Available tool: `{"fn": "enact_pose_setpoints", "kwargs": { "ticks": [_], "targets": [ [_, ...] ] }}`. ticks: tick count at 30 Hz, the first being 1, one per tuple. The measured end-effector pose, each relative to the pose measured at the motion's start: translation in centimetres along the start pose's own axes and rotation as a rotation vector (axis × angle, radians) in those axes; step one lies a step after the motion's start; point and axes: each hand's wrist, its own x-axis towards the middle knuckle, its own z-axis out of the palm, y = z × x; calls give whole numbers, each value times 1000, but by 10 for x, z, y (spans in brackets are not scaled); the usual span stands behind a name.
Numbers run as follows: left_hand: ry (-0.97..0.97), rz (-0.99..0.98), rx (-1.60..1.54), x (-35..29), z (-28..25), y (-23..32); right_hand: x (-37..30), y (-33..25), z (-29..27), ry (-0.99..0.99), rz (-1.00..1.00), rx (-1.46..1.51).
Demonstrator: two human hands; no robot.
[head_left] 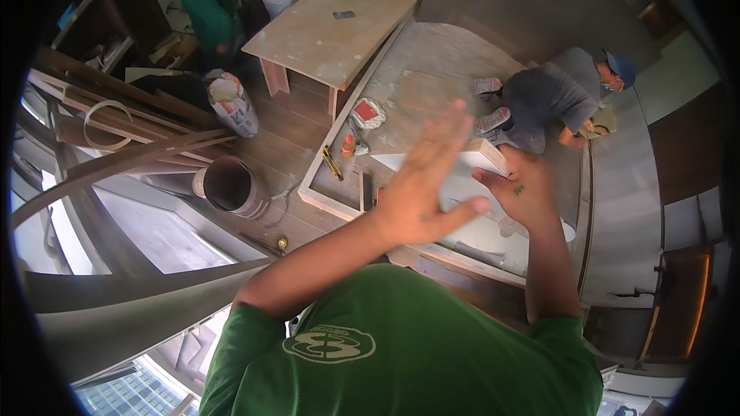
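Note:
A white-faced board with a bare plywood edge (489, 156) stands in front of me, partly behind my hands. My right hand (529, 189) grips its right end, thumb on the near side and the other fingers mostly hidden. With fingers stretched out flat and slightly blurred, my left hand (424, 185) is over the white face; whether it touches the board I cannot tell. On the wooden platform left of the board lie a yellow utility knife (332, 163), a small red-orange bottle (348, 145) and a red piece on a white bag (368, 112).
A person in grey (543, 96) crouches on the platform at right; another in green (210, 11) is at far left. A wooden table (331, 31) stands beyond. Leftward are a round bin (233, 186), a sack (233, 105), long boards (131, 119) and a tape measure (282, 243).

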Motion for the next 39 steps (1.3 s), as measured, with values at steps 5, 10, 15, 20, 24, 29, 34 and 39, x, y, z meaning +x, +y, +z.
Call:
{"fn": "enact_pose_setpoints", "kwargs": {
  "ticks": [5,10,15,20,24,29,34,39],
  "targets": [
    [5,-38,-148,-8,47,21,-39,-6,-2,81,54,126],
    [-73,54,-14,-23,51,19,-74,2,-21,134,104,392],
    [-69,-136,-227,-36,61,14,-114,27,-54,139,106,418],
    [-250,-377,-660,17,84,48,-138,57,-76,155,-38,378],
    [-462,-340,-632,44,102,67,-147,74,-90,83,-11,346],
    [-628,-366,-544,66,112,79,-151,91,-101,49,-59,336],
    [-621,-516,-696,64,141,72,-155,107,-108,11,-62,339],
    [-555,-627,-762,56,160,66,-158,120,-107,37,-51,309]
  ]
}}
